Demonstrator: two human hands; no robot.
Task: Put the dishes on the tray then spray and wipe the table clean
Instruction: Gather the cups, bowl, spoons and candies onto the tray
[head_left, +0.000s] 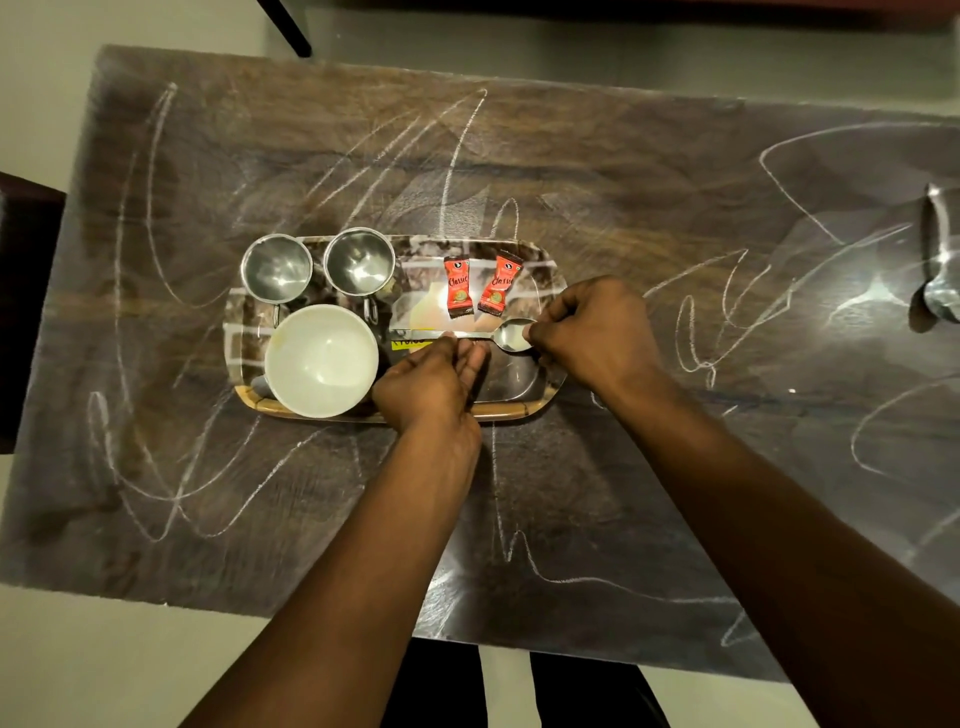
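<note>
While left hand (427, 385) touches it, right hand (592, 332) pinches the spoon (506, 338).

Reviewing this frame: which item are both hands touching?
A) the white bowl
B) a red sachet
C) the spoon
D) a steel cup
C: the left hand meets the handle of the spoon, and the right hand pinches its bowl end, over the tray.
</note>
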